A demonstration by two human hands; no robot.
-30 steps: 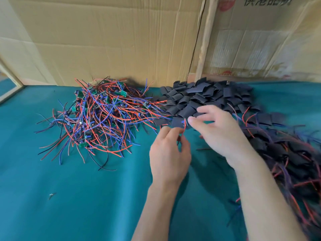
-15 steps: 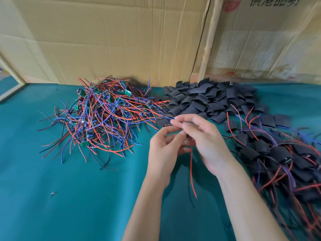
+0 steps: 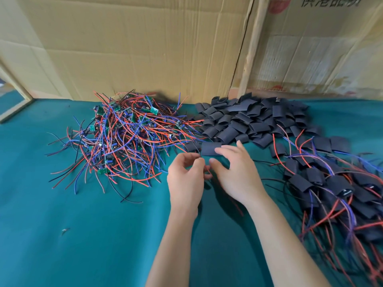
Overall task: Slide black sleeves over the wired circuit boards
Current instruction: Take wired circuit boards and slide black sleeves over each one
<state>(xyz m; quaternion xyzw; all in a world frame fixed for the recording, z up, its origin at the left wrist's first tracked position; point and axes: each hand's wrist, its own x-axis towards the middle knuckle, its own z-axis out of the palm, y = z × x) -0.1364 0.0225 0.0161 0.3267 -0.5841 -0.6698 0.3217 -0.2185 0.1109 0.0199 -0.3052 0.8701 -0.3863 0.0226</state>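
Both hands sit close together over the middle of the teal surface (image 3: 83, 235). The left hand (image 3: 185, 179) has its fingers curled in, pinching a wire end right at its fingertips — a bit of red wire (image 3: 208, 171) peeks out between the two hands. The right hand (image 3: 236, 175) looks like it's got a black sleeve (image 3: 210, 148) between index finger and thumb, just above and beside the left fingertips. Can't tell whether the wire is already inside the sleeve, too blurry there.

Around the hands: the tangle of bare wired circuit boards (image 3: 124, 137) — red, blue and black leads with little green boards — is off to the left, well apart from the left hand. The heap of loose black sleeves (image 3: 255, 119) lies straight past the hands, its near edge just beyond the right fingers. The finished pile of sleeved boards (image 3: 335, 189) runs down the right side, near the right forearm.

Writing: the cardboard box (image 3: 321, 48) behind has dark Chinese characters along its top edge, cut off by the frame so I can't read them properly, plus part of a red round mark (image 3: 276, 6) next to them. The other cardboard sheet (image 3: 134, 44) on the left is plain.
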